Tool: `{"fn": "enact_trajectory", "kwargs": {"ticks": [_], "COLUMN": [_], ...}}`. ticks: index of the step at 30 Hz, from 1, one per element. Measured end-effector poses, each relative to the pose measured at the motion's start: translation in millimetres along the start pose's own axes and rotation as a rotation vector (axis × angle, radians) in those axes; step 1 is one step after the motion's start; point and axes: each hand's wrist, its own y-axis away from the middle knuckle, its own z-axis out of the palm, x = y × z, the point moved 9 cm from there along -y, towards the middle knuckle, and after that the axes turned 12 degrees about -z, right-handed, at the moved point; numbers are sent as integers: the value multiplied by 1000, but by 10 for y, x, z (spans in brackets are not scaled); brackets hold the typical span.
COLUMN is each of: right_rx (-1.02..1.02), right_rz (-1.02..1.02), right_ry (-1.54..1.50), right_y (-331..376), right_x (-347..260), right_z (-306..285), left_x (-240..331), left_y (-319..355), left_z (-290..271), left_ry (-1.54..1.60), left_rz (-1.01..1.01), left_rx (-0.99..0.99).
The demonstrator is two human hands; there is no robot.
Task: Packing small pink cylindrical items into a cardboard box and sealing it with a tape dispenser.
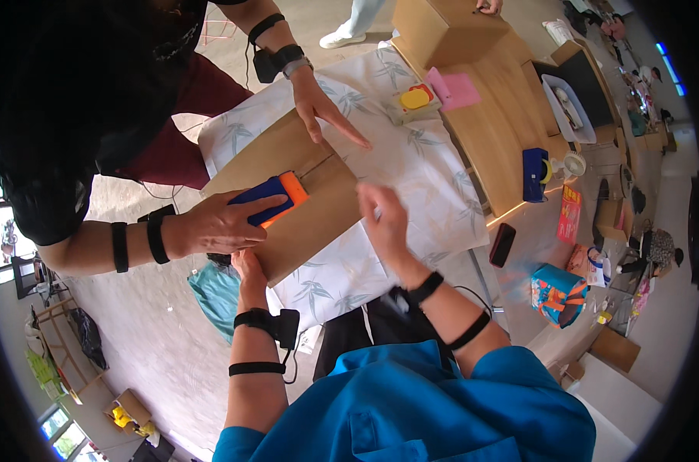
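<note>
A brown cardboard box [319,231] lies on the cloth-covered table in front of me, with a seam between its flaps. My left hand [249,267] grips its near left edge, fingers partly hidden. Beside the box's right edge, my right hand [385,221] is raised with loosely bent fingers, slightly blurred and holding nothing. A co-worker across from me holds a blue and orange tape dispenser [276,202] on the box in one hand [215,223]. That person's other hand [319,104] is spread over the far end of the box.
A white leaf-patterned cloth [442,204] covers the table. A wooden table [488,115] adjoins it, with a large cardboard box [449,35], pink paper [459,90] and another tape dispenser [533,175]. To the right are a phone [503,245] and a colourful bag [553,292]. A person stands beyond.
</note>
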Motion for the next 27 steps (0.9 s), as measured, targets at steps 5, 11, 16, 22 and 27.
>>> {"fn": "enact_trajectory", "kwargs": {"ticks": [5,11,16,22,27], "right_rx": [-193,-69,-76,-227,-409], "right_rz": [413,371,287,667,582], "right_ry": [-58,-118,-396,-798,-651], "right_y": [-566,-319,-260,-594,-749], "right_x": [1397,1482,1286,1205,1282], "right_z": [383,351,455,875,933], "left_x": [80,126,33,1,32], "left_y": [29,106,-8,-208,26], "left_z": [97,111,119,-131,83], "left_ry": [13,-10,31,-29,64], "left_rz": [55,64,23,43,-54], "left_rx": [84,63,37,-9,36]}}
